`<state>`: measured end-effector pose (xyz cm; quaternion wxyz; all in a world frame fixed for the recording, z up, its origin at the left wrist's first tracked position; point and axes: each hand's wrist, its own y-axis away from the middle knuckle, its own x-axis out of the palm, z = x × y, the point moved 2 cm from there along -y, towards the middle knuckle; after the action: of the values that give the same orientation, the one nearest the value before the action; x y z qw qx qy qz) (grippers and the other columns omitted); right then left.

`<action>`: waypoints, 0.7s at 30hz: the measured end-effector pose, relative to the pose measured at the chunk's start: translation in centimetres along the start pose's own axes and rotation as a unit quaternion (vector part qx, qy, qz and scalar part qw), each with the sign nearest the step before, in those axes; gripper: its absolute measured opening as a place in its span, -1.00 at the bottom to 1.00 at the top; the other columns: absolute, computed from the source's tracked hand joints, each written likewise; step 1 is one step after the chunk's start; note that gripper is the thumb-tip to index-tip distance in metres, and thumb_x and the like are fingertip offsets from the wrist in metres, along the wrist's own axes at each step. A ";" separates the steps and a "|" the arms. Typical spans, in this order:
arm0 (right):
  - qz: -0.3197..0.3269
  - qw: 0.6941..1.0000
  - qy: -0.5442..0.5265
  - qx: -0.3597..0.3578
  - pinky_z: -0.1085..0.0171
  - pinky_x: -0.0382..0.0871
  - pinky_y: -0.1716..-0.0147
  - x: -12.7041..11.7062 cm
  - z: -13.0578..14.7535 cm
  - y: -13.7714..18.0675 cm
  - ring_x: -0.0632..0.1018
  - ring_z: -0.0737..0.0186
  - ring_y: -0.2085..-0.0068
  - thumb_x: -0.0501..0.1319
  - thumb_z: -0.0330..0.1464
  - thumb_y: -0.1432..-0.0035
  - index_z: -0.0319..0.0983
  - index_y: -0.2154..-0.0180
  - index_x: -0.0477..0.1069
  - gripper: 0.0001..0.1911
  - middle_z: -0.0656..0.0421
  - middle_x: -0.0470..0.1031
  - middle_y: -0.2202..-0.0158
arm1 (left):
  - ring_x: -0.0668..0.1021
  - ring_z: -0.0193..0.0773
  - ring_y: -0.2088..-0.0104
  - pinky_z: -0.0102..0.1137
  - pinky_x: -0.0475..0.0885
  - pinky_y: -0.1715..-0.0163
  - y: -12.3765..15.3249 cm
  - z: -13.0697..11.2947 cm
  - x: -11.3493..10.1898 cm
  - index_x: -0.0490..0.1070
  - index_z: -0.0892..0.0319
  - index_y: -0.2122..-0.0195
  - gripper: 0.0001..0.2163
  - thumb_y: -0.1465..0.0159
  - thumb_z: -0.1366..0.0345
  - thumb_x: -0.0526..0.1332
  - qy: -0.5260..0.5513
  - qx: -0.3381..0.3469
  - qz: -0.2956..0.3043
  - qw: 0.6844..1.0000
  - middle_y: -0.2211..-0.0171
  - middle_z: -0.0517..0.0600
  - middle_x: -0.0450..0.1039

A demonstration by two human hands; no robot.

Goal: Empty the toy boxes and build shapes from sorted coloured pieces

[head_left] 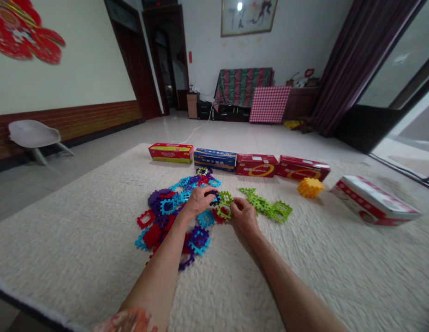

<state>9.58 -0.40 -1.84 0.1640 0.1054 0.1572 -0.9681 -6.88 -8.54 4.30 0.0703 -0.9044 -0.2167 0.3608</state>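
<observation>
A loose pile of toothed plastic building tiles in purple, blue and red (168,205) lies on the quilted mat. My left hand (199,201) reaches over its right side, fingers curled on a dark purple tile (213,198). At the pile's right edge my right hand (244,215) has thumb and fingers pinched at a green tile (223,212); its fingertips are partly hidden. Another green tile (226,197) sits between the hands. Just right of my right hand, several green tiles (265,204) lie in a spread row.
A stack of yellow tiles (310,187) stands farther right. Behind the tiles runs a row of boxes: a red and yellow-green box (171,153), a blue box (215,159) and two red boxes (257,165). A white and red box (375,200) lies at the right on the mat (79,221).
</observation>
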 end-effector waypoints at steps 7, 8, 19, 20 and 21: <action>-0.012 0.998 -0.051 0.033 0.27 0.32 0.36 0.1 0.5 0.2 0.47 0.22 0.41 0.17 -0.21 0.06 -0.26 0.38 0.52 -0.72 0.19 0.50 0.48 | 0.58 -0.26 0.29 -0.39 0.49 0.19 -0.2 0.4 -0.6 0.58 0.20 0.10 -0.67 -0.11 0.33 0.21 0.171 -0.097 -0.077 0.977 0.27 0.00 0.62; -0.009 0.997 -0.068 0.037 0.28 0.32 0.36 0.1 0.6 0.3 0.46 0.23 0.41 0.19 -0.21 0.06 -0.26 0.38 0.52 -0.72 0.19 0.50 0.47 | 0.57 -0.29 0.34 -0.40 0.48 0.26 -0.2 0.5 -0.2 0.58 0.20 0.11 -0.67 -0.10 0.33 0.21 0.202 -0.110 -0.057 0.972 0.31 -0.01 0.61; 0.077 0.933 -0.320 0.145 0.33 0.37 0.40 0.3 1.8 1.0 0.48 0.30 0.41 0.36 -0.12 0.10 -0.21 0.30 0.46 -0.64 0.24 0.51 0.40 | 0.54 -0.30 0.42 -0.44 0.45 0.37 -0.5 1.4 3.8 0.61 0.20 0.24 -0.71 -0.02 0.40 0.20 0.241 -0.159 -0.072 0.955 0.40 -0.05 0.59; 0.081 0.926 -0.337 0.152 0.33 0.38 0.39 0.3 2.0 1.1 0.49 0.30 0.40 0.35 -0.12 0.09 -0.20 0.29 0.46 -0.64 0.24 0.51 0.39 | 0.55 -0.29 0.39 -0.43 0.46 0.34 -0.5 1.5 4.0 0.61 0.20 0.23 -0.71 -0.02 0.40 0.20 0.235 -0.159 -0.081 0.956 0.38 -0.05 0.60; 0.083 0.921 -0.347 0.155 0.33 0.39 0.39 0.3 2.0 1.1 0.49 0.30 0.40 0.35 -0.12 0.08 -0.20 0.27 0.45 -0.64 0.24 0.51 0.38 | 0.56 -0.27 0.37 -0.43 0.47 0.31 -0.5 1.6 4.2 0.61 0.19 0.23 -0.71 -0.02 0.39 0.20 0.227 -0.157 -0.087 0.957 0.36 -0.05 0.60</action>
<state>9.42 -2.15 -0.31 0.2693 -0.2007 -0.0710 -0.9392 -5.43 -6.27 0.71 0.0054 -0.9397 -0.3268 0.1004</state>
